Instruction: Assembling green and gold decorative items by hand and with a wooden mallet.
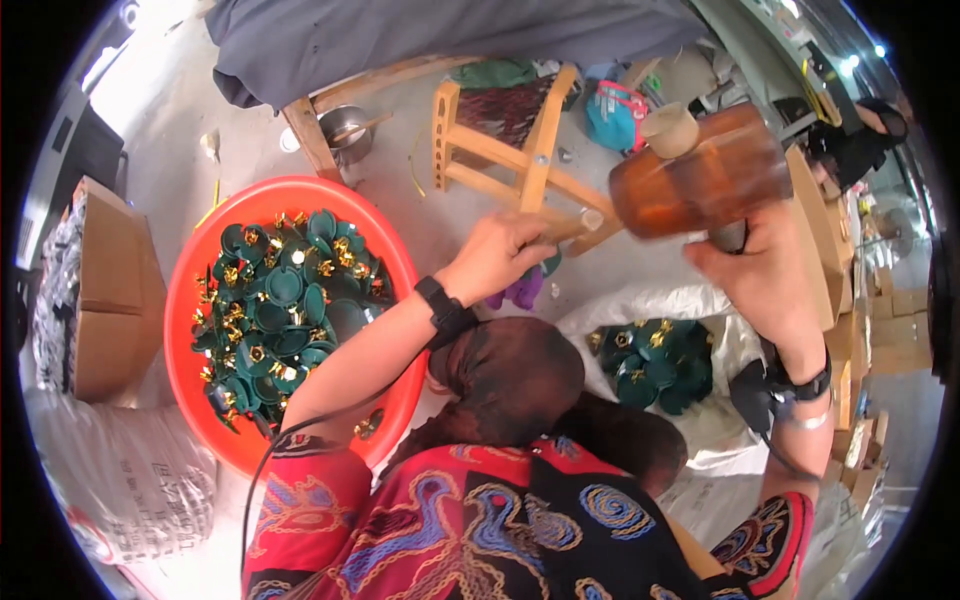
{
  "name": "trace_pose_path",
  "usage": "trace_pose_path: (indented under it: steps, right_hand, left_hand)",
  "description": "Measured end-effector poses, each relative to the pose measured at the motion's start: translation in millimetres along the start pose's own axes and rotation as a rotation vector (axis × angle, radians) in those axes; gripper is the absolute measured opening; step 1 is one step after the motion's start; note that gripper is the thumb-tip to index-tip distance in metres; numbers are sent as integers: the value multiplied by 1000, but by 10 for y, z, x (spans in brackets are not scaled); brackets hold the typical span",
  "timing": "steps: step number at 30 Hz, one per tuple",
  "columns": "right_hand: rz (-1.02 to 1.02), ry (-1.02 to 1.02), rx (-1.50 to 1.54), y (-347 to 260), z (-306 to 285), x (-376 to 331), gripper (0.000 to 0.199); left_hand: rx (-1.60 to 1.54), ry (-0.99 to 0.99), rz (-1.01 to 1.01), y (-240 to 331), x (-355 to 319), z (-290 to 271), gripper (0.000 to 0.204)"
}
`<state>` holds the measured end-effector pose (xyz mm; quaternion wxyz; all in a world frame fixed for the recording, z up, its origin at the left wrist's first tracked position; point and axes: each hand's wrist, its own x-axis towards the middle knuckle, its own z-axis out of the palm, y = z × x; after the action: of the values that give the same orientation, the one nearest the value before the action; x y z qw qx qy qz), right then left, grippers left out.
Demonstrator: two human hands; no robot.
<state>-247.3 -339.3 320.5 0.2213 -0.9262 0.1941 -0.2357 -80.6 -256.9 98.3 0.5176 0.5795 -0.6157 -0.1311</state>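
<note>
Mallet up, small part pinned on the stool

Right hand (765, 275) is wrapped tight around the handle of a big amber mallet (700, 180), raised with its barrel-shaped head up at about 11 o'clock from that fist, long axis running roughly 8-to-2 across the view. Left hand (500, 255) is clenched on a little dark green piece (550, 264) at the edge of the wooden stool (520, 150), purple fingertips (520, 292) poking out below; can't make out which way the piece points. It sits at roughly 8 o'clock from the mallet head, nearer the left hand. Red tub (185, 300) of green caps (285, 300) is off at 9 o'clock, more in the white sack (650, 300) at 5.
</note>
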Motion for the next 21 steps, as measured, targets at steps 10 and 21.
trace_pose_path:
  steps: [10,21]
  right_hand:
    - [82,-155,293,-34,528,-220,51]
    - [-21,313,112,150,482,-242,34]
  left_hand:
    - [47,48,-49,133,-178,201,22]
    - [-123,9,-408,156,-114,-156,31]
